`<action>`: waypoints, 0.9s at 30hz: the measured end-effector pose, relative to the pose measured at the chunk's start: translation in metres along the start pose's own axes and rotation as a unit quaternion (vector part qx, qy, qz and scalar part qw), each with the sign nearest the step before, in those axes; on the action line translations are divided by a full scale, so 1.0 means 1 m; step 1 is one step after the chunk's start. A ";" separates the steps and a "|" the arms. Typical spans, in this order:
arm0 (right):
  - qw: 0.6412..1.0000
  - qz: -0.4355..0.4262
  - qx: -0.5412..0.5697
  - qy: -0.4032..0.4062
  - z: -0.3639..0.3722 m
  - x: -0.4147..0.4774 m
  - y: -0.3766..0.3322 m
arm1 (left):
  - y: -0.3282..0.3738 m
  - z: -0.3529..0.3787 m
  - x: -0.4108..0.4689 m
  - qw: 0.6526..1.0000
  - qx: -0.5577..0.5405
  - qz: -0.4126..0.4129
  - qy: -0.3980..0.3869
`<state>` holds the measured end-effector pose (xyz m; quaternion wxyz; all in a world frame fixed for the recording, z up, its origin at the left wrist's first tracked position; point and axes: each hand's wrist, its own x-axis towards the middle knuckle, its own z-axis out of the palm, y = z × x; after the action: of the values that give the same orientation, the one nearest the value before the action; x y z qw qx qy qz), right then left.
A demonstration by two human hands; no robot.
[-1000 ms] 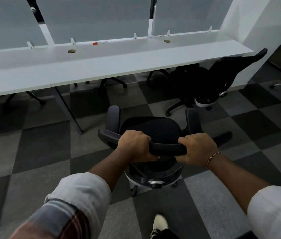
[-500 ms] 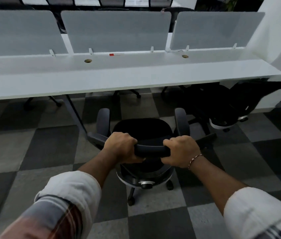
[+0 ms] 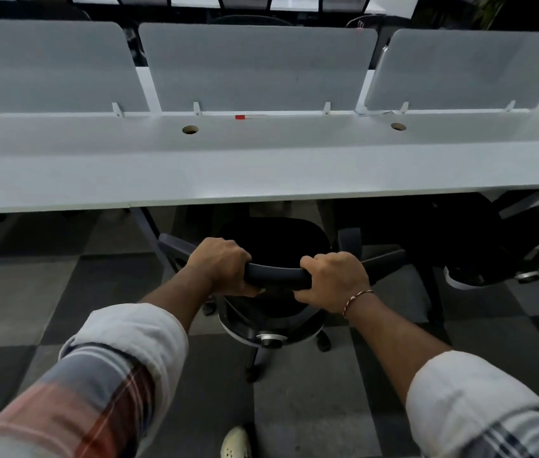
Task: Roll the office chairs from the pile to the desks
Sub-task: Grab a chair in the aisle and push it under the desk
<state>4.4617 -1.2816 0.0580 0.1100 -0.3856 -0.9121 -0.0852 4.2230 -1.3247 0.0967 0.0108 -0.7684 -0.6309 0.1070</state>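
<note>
A black office chair (image 3: 274, 239) stands right in front of me, its seat partly under the front edge of the long white desk (image 3: 261, 173). My left hand (image 3: 220, 264) grips the top bar of the chair's backrest on the left. My right hand (image 3: 334, 280) grips the same bar on the right. The chair's wheeled base shows below the backrest.
Another black chair (image 3: 479, 246) sits tucked under the desk to the right. A slanted desk leg (image 3: 149, 226) stands just left of my chair. Grey divider panels (image 3: 258, 64) line the desk's far side. The floor is grey checkered carpet (image 3: 13, 292).
The chair has rolled forward with both hands on it; its seat now reaches under the desk edge, and the desk fills more of the view.
</note>
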 end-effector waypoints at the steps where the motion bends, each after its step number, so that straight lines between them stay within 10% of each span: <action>1: 1.000 0.001 0.000 0.004 0.005 0.014 0.001 | -0.011 0.001 0.010 1.000 -0.002 0.001 -0.004; 27: 0.991 -0.053 0.046 0.110 0.080 0.221 0.045 | -0.160 0.013 0.163 0.998 -0.004 -0.053 -0.037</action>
<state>4.3335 -1.0805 0.0430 0.2232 -0.3195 -0.9165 -0.0904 4.0958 -1.1357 0.0840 -0.0097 -0.7292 -0.6714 0.1321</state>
